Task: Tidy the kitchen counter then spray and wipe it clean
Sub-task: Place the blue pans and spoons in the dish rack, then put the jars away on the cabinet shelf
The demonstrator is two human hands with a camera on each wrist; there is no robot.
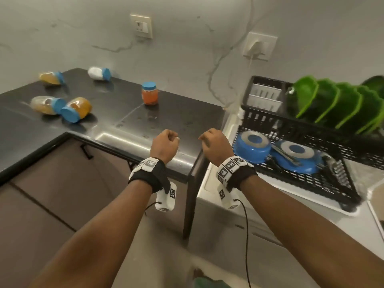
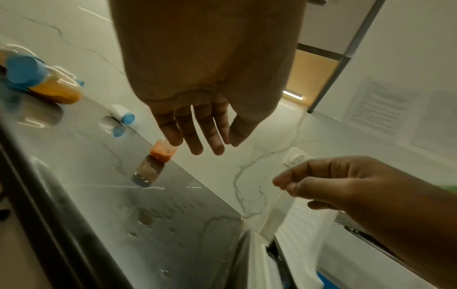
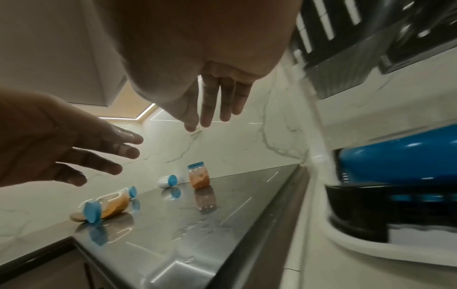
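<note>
Both hands are hovering side by side over the near edge of the glossy black stone desk (image 1: 116, 115). The left hand (image 1: 164, 146) and the right hand (image 1: 216, 146) are each keeping a released grip, fingers relaxed and holding nothing. An upright clear plastic jar of orange paste with a blue lid (image 1: 149, 93) is standing near the marble wall. Four blue-lidded jars are lying on their sides farther left: a white one (image 1: 99, 73) and three amber ones (image 1: 76, 110). A black plastic dish rack (image 1: 311, 179) is sitting to the right, holding blue pans and green plates.
</note>
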